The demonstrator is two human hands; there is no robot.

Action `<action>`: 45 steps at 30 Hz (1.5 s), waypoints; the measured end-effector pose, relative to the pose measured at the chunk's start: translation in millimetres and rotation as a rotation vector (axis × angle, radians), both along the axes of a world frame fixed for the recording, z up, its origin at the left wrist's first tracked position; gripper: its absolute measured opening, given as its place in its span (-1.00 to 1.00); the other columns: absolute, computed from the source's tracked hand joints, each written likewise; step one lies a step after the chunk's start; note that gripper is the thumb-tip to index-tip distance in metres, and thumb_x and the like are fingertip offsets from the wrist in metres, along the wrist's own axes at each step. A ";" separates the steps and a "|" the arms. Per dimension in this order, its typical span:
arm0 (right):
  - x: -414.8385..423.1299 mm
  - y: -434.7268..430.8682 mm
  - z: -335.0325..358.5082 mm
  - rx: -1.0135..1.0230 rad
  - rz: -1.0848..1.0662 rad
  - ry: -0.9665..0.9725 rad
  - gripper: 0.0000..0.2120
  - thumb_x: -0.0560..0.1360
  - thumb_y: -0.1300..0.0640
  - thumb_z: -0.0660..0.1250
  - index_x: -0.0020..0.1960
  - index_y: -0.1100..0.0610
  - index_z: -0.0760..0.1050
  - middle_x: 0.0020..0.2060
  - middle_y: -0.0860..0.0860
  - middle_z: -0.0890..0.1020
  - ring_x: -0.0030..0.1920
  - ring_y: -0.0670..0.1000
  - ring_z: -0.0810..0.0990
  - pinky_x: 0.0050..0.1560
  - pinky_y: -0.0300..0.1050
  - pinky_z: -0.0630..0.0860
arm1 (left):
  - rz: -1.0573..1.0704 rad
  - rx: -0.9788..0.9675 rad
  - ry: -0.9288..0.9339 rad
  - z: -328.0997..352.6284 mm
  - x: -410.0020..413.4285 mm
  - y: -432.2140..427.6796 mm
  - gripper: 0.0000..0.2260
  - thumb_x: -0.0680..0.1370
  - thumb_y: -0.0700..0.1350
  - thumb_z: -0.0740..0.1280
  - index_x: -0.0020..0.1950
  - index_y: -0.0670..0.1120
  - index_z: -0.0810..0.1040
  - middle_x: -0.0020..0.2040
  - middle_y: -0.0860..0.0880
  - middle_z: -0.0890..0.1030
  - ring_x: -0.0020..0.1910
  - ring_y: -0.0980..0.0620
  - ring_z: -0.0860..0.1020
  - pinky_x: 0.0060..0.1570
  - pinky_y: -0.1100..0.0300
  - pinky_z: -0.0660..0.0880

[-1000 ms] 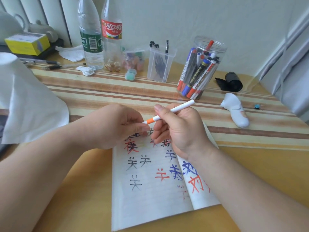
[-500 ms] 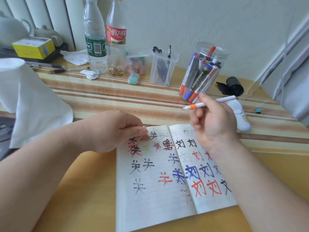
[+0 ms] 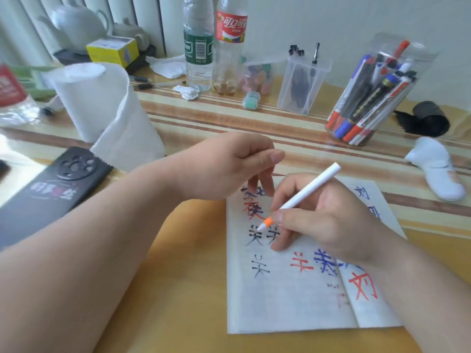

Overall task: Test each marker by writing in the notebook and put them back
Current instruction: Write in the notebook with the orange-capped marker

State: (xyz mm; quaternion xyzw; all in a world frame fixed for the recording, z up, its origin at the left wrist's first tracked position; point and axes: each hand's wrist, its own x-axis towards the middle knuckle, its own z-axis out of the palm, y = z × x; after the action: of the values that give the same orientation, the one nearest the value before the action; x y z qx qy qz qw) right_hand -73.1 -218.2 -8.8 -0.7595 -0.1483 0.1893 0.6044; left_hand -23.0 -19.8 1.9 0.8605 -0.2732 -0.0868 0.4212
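Note:
An open notebook (image 3: 280, 301) covered in black, red and blue characters lies on the table in front of me. My right hand (image 3: 331, 220) grips a white marker (image 3: 308, 189) with an orange collar, and its bare tip touches the left page beside a black character. My left hand (image 3: 224, 169) hovers over the notebook's top left corner with two fingertips on the page. Its thumb presses against the forefinger, and the marker cap pinched there is hidden. A clear plastic jar (image 3: 369, 98) with several markers stands at the back right.
A paper towel roll (image 3: 102, 103) and a black box (image 3: 51, 189) sit on the left. Two plastic bottles (image 3: 198, 47), a clear pen holder (image 3: 300, 82), a black roll (image 3: 428, 118) and a white sock-like object (image 3: 435, 169) stand along the back and right.
My left hand pulled the cap off the marker. My right hand swung out to the right with the marker, then came back down and set the tip on the left page.

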 end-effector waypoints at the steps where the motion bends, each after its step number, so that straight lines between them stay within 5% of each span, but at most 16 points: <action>1: 1.0 1.3 -0.9 0.002 -0.024 0.000 -0.96 0.36 0.27 0.36 -0.26 0.16 0.55 -0.45 0.04 0.59 -0.40 0.10 0.63 -0.24 0.17 0.68 | -0.004 0.001 0.039 0.9 0.0 1.1 -0.68 0.70 0.02 0.17 -0.13 -0.15 0.50 -0.21 0.07 0.72 -0.28 0.10 0.64 -0.26 0.28 0.51; 5: 2.7 5.1 -4.0 0.018 -0.059 -0.014 -0.98 0.36 0.26 0.36 -0.24 0.21 0.56 -0.45 0.14 0.56 -0.41 0.11 0.60 -0.32 0.10 0.66 | -0.029 0.077 0.164 1.7 0.7 4.0 -0.64 0.71 0.06 0.15 -0.07 -0.22 0.46 -0.17 -0.02 0.73 -0.24 -0.05 0.71 -0.18 -0.06 0.66; 12: 1.9 9.5 -4.8 -0.098 -0.054 -0.100 -0.93 0.36 0.17 0.42 -0.18 0.17 0.60 -0.36 0.28 0.58 -0.40 0.06 0.62 -0.38 -0.16 0.58 | -0.015 0.102 0.205 2.4 5.8 4.4 -0.64 0.71 0.05 0.15 -0.07 -0.23 0.46 -0.21 -0.02 0.73 -0.25 -0.05 0.71 -0.16 -0.05 0.66; 32: 3.8 10.2 -3.5 -0.154 -0.039 -0.085 -0.91 0.49 0.32 0.46 -0.19 0.22 0.60 -0.46 0.03 0.58 -0.47 -0.02 0.52 -0.47 -0.16 0.51 | 0.013 0.158 0.185 0.0 9.0 1.7 -0.63 0.70 0.07 0.18 -0.03 -0.22 0.50 -0.19 0.03 0.74 -0.25 -0.01 0.72 -0.16 -0.02 0.68; 45: 6.3 9.5 -5.1 -0.125 -0.056 -0.088 -0.86 0.46 0.29 0.50 -0.24 0.19 0.60 -0.44 0.12 0.58 -0.45 0.04 0.53 -0.48 -0.12 0.50 | 0.017 0.170 0.164 1.0 7.9 1.4 -0.65 0.70 0.07 0.19 -0.04 -0.21 0.50 -0.19 0.05 0.74 -0.26 0.01 0.72 -0.15 -0.04 0.67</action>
State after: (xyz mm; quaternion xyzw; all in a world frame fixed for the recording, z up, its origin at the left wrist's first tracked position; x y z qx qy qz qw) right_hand -66.8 -208.7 -13.9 -0.8071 -0.1415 0.1479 0.5538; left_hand -15.1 -18.4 2.9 0.8854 -0.2221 -0.1762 0.3683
